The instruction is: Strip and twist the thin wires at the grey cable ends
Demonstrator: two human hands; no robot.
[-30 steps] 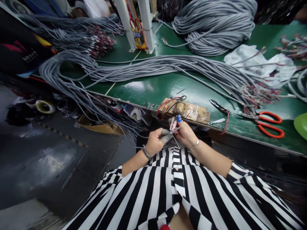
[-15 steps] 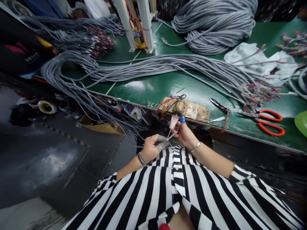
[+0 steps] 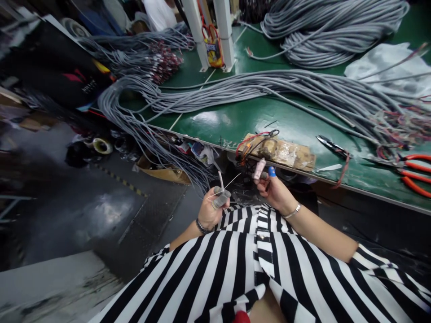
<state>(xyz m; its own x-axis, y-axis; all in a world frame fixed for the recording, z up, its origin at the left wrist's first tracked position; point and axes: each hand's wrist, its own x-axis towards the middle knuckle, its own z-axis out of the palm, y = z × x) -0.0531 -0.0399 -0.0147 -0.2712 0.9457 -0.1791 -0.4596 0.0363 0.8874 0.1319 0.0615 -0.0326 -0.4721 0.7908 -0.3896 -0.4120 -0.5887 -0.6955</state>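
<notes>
Grey coverings wrap fingers of my left hand point(image 3: 211, 209), which is closed on a grey cable point(image 3: 221, 179) whose end sticks up above the fingers. A thin pale strand point(image 3: 233, 180) slants up from that same grip. To its right, by the bench edge, my right hand point(image 3: 274, 190) is closed on a small pinkish-white object point(image 3: 259, 169); a blue covering sits on one fingertip. A gap separates the two hands. Just beyond my right hand, a worn wooden block point(image 3: 289, 154) with red and black wires lies on the green bench point(image 3: 215, 127).
A long bundle of grey cables point(image 3: 235, 87) crosses the bench and hangs over its front edge at the left. Pliers point(image 3: 332, 146) and orange-handled scissors point(image 3: 417, 172) lie to the right. A large cable coil point(image 3: 323, 36) and white posts point(image 3: 224, 33) stand behind.
My hands have moved apart, and the cable is now only in my left hand. The pinkish-white object has stayed with my right hand. The whole view has shifted, moving the bench items rightward.
</notes>
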